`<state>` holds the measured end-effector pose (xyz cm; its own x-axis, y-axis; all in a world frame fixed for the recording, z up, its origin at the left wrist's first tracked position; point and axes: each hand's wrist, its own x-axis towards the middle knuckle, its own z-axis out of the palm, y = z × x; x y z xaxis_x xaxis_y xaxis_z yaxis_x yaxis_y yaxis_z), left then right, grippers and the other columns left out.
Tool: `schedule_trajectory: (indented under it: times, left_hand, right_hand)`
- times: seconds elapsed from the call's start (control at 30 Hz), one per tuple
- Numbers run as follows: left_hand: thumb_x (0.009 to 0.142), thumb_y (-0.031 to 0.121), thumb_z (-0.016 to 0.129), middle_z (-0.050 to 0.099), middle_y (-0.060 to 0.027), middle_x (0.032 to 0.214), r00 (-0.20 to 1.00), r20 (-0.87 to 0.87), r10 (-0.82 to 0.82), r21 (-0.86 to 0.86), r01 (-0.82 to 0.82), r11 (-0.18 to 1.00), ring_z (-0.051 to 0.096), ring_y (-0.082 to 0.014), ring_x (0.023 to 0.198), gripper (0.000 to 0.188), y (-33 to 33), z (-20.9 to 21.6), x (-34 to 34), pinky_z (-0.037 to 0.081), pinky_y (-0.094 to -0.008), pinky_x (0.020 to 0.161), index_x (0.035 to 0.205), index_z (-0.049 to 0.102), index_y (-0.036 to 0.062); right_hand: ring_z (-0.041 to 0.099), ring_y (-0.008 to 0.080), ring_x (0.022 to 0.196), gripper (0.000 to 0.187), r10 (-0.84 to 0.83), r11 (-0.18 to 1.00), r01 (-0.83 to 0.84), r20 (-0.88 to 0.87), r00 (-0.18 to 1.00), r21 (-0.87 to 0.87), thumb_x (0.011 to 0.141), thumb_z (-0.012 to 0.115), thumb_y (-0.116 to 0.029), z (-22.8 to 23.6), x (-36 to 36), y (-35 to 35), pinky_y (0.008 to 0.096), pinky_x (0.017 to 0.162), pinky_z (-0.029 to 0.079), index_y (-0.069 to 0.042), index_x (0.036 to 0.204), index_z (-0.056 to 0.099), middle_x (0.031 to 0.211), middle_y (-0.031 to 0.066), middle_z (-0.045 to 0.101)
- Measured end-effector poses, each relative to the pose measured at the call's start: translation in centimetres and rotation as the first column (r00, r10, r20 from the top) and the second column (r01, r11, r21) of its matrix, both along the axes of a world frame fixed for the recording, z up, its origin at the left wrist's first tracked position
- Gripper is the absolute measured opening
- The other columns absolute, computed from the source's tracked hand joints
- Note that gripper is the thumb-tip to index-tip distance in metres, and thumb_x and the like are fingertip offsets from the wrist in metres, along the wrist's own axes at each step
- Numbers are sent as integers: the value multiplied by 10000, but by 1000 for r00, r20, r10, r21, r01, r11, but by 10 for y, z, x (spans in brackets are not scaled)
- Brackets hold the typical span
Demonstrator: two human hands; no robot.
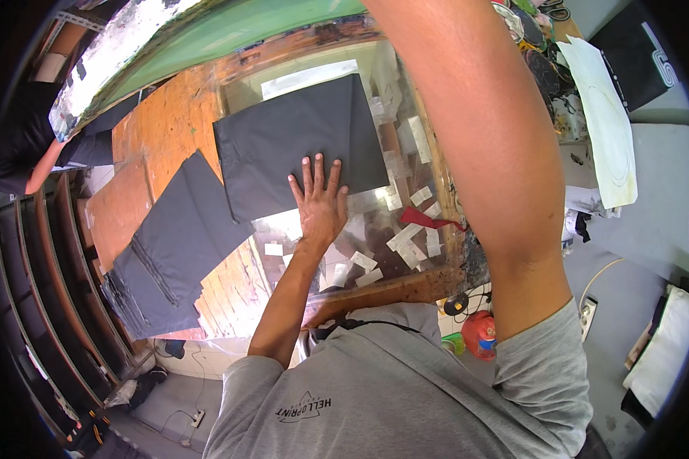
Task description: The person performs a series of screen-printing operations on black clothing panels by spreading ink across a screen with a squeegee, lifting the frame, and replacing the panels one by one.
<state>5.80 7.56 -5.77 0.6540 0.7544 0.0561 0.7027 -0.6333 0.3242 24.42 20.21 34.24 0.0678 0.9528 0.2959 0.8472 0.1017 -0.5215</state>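
1. While the bare left hand (321,206) rests flat, fingers (319,173) spread, on the smooth black fabric panel (283,130) over the wood-framed glass tabletop (394,289), a sideways push could, I judge, wrinkle or skew it.
2. Beside its lower-left corner lies a second black fabric sheet (184,237), seemingly touching; snagging one could drag both.
3. I cannot see the right hand or tell its fingers' state; careless reaching might knock the broad green framed screen (222,38).

Pale frame edge (99,69): almost burnt white;
Glass tabletop (371,229): bright glare beside the left hand (320,200), which is sharp;
Shelves (50,306): dim; strongly bent toward the blackened rim
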Motion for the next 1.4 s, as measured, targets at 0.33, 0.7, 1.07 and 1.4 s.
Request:
schedule_trajectory:
  times: [0.33,0.7,1.07,1.4]
  left_hand:
    - [1021,327,549,249,-167,1692,996,85,-30,-1,30,1000,142,-400,1581,615,21,8,15,69,-690,1222,1584,407,126]
    - [1044,412,489,240,-131,1704,979,-33,-201,10,201,979,113,-349,1596,632,44,-2,23,52,-649,1247,1602,378,136]
    - [1039,316,524,260,-199,1683,981,177,-77,-68,90,994,161,-376,1584,603,41,37,17,45,-639,1244,1576,400,71]
    - [1048,409,556,422,-169,1533,-128,300,945,-750,581,316,440,-338,1404,626,-73,136,-61,408,-555,1129,1535,338,82]
  right_hand:
    - [729,245,784,280,141,990,-141,-81,987,5,918,662,-72,-3,18,-7,332,685,622,86,1145,702,976,208,728]
    - [708,265,884,312,26,997,-28,-42,999,-66,906,665,-60,5,4,-10,357,788,569,46,1199,687,1022,171,731]
    - [687,294,1022,373,70,994,-71,-16,997,-86,893,669,-56,-6,2,-9,385,926,504,-6,1263,673,1094,128,739]
    - [641,321,1136,556,44,985,-42,-6,999,168,705,611,89,-207,-62,-143,464,925,434,-46,1240,679,1210,154,706]
